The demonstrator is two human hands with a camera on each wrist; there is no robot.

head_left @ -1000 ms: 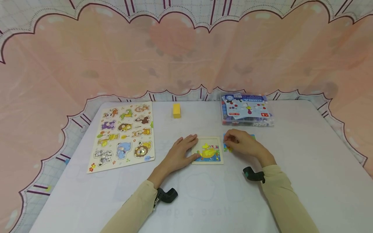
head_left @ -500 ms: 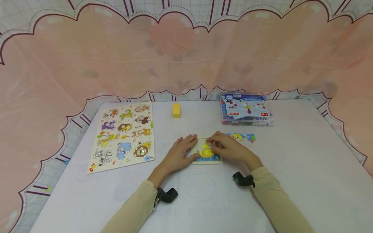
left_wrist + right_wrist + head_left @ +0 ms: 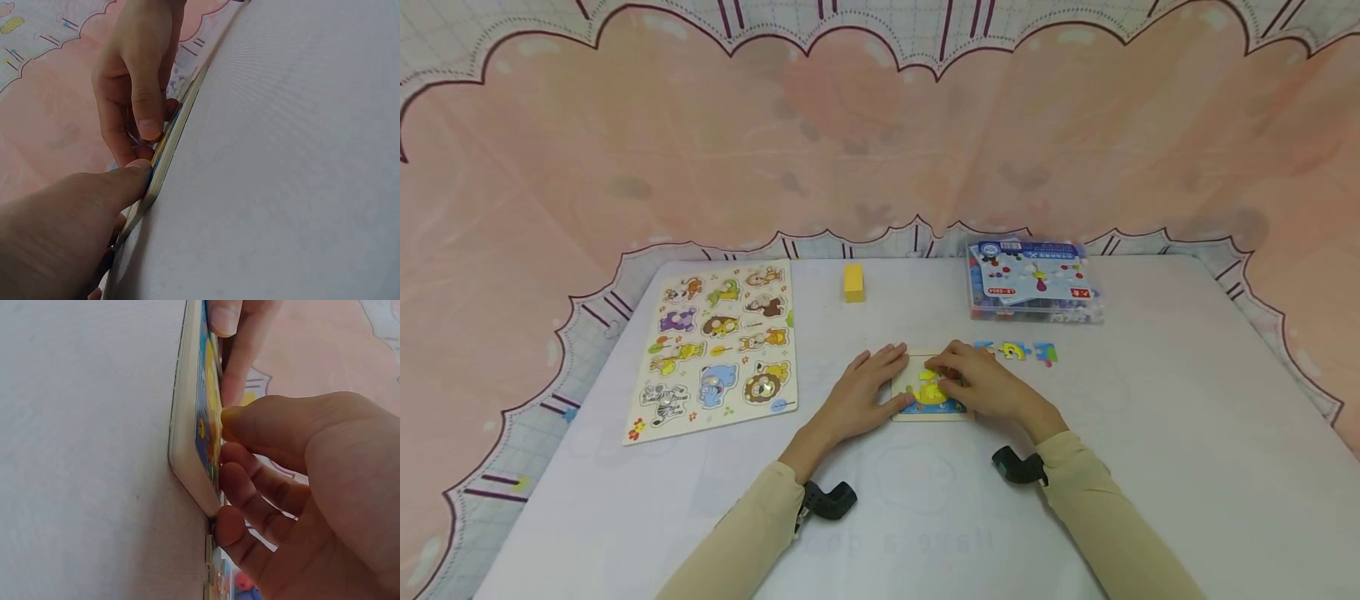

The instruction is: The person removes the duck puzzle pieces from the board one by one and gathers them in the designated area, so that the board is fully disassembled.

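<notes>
A small wooden puzzle board [image 3: 910,375] with a yellow duck picture [image 3: 931,395] lies in front of me. My left hand [image 3: 861,398] rests along its left side, fingers extended and the thumb on the picture's edge. Over the board's upper right, my right hand [image 3: 988,385] curls its thumb and fingers round a puzzle piece, mostly hidden under the fingertips. In the right wrist view, the thumb [image 3: 269,425] and fingertips meet the picture's surface. Loose puzzle pieces [image 3: 1014,351] lie in a row just beyond the right hand, one partly covered by it.
A large animal peg puzzle [image 3: 730,337] lies on the left of the white table [image 3: 1187,400]. At the back are a yellow block [image 3: 854,283] and a clear plastic box [image 3: 1037,312] of small colourful parts. A black wrist camera [image 3: 1018,465] sits on each forearm.
The right hand has moved left from the loose pieces onto the board with a puzzle piece, uncovering the row behind it. My left hand has stayed in place.
</notes>
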